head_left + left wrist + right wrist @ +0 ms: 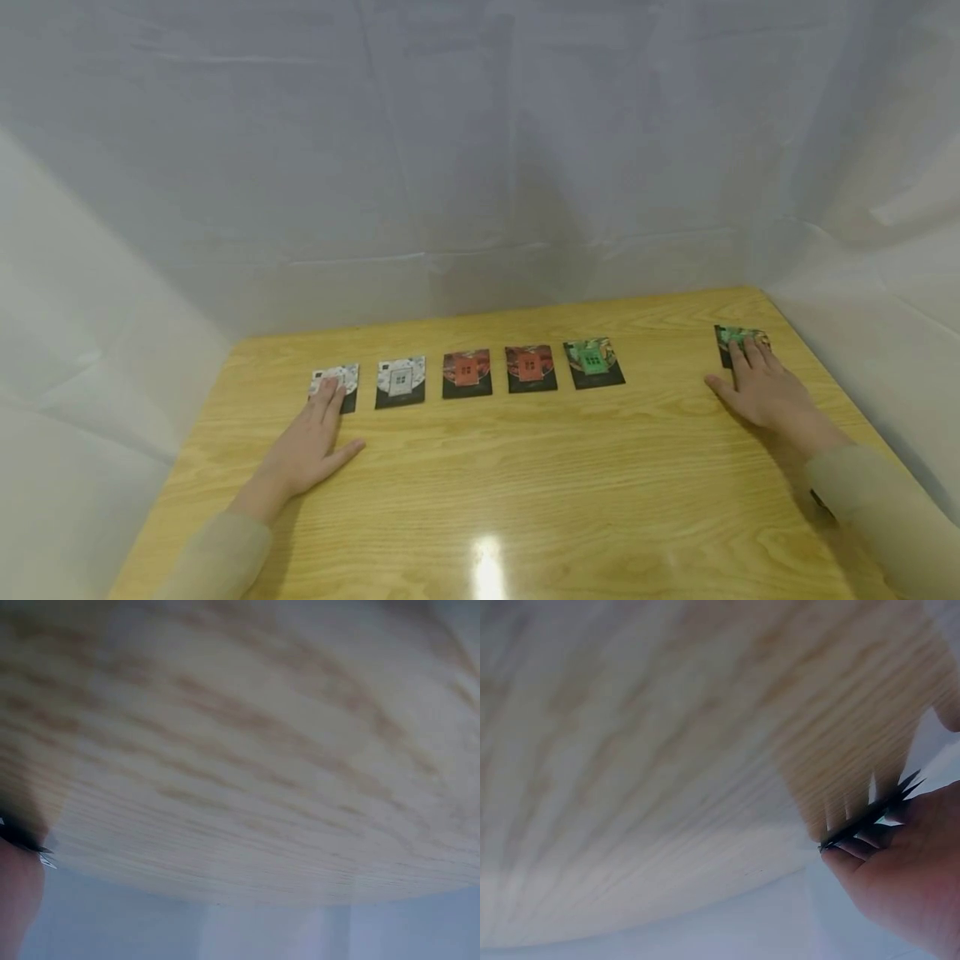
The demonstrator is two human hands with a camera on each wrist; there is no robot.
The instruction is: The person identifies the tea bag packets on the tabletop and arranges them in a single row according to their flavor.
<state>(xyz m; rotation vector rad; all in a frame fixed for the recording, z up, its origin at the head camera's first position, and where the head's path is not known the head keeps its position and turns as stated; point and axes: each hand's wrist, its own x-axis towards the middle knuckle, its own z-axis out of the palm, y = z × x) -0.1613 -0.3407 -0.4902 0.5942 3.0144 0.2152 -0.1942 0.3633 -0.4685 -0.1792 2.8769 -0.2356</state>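
Observation:
Straight fingers of my left hand (302, 454) rest on a flat white-and-black packet (349, 402) at the left end of a row, thumb spread out on the table. Far to the right, my right hand (770, 400) lays its extended fingers over a green-and-black packet (724, 335), partly covering it. In the right wrist view the dark edge of that packet (870, 820) shows beneath the fingers. Only a bit of the left hand (16, 896) and a dark packet corner (21, 838) appear in the left wrist view.
Between the hands lie another white packet (401, 383), two red ones (467, 372) (531, 368) and a green one (594, 362). They sit on a wood-grain table (480, 475). Pale cloth (450, 167) hangs behind and at both sides.

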